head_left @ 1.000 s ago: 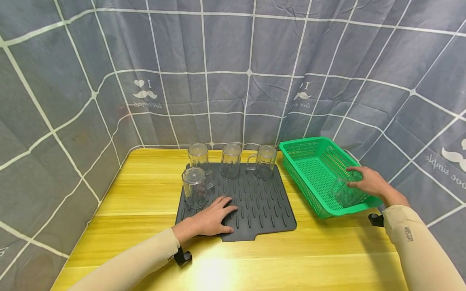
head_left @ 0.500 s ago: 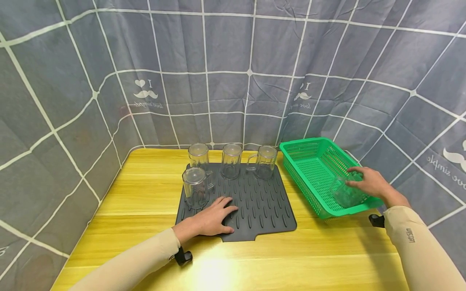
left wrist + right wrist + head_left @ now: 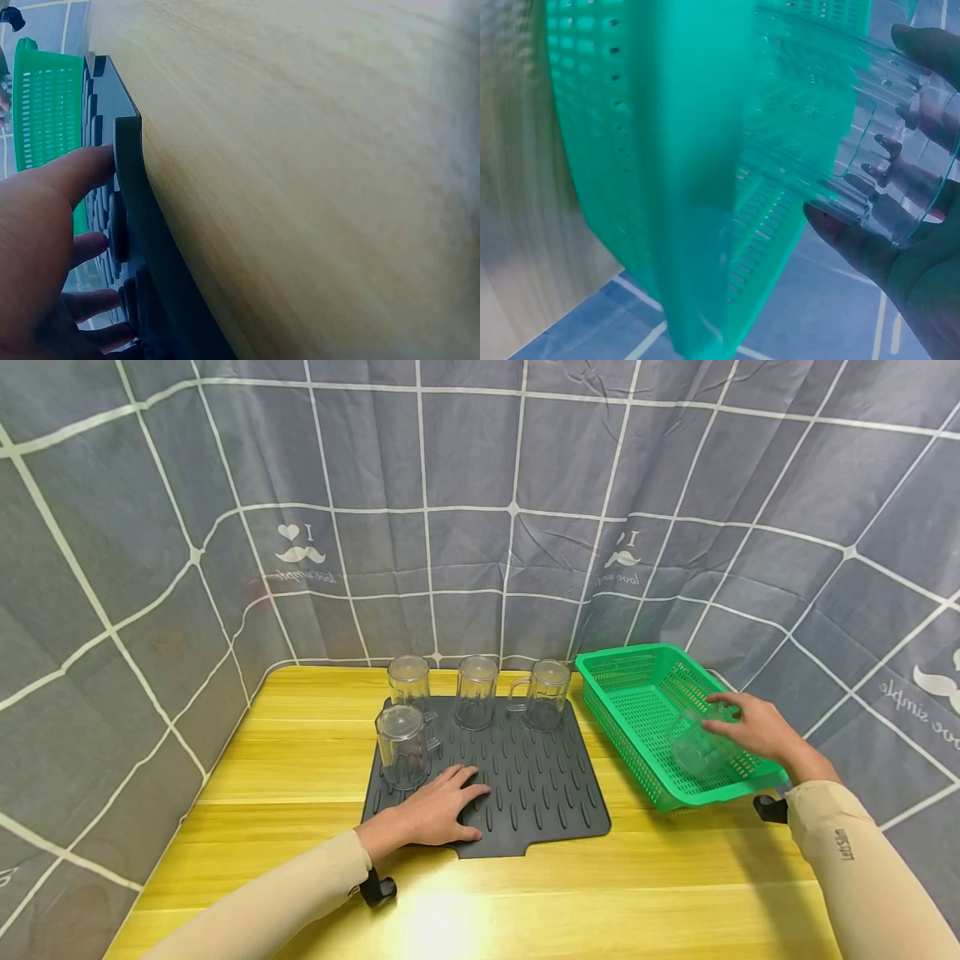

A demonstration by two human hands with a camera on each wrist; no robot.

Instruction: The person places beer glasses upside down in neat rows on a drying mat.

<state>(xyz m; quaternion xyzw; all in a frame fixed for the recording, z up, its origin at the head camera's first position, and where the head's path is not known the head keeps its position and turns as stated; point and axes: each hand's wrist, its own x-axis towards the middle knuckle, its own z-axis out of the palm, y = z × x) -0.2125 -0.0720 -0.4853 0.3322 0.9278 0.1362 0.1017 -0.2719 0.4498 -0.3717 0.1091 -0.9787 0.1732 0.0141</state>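
Observation:
In the head view my right hand (image 3: 757,727) is over the near right part of the green plastic basket (image 3: 624,750). It grips a clear glass mug (image 3: 697,750) that lies tilted within the basket. Seen from the right wrist, the thumb and fingers wrap the mug's (image 3: 832,97) near end, fingers showing through the glass. My left hand (image 3: 435,810) rests on the black ridged mat (image 3: 528,785), fingers spread. The left wrist view has its thumb (image 3: 94,166) at the mat's raised edge (image 3: 139,161).
Several glass mugs stand base up on the mat: a back row with a middle mug (image 3: 476,693) and a right mug (image 3: 546,696), plus a front left mug (image 3: 403,752) near the left hand. A grey curtain (image 3: 465,552) surrounds the yellow wooden table (image 3: 300,760).
My right hand and the mug it holds have shifted a little left and up within the basket. The left hand has stayed on the mat.

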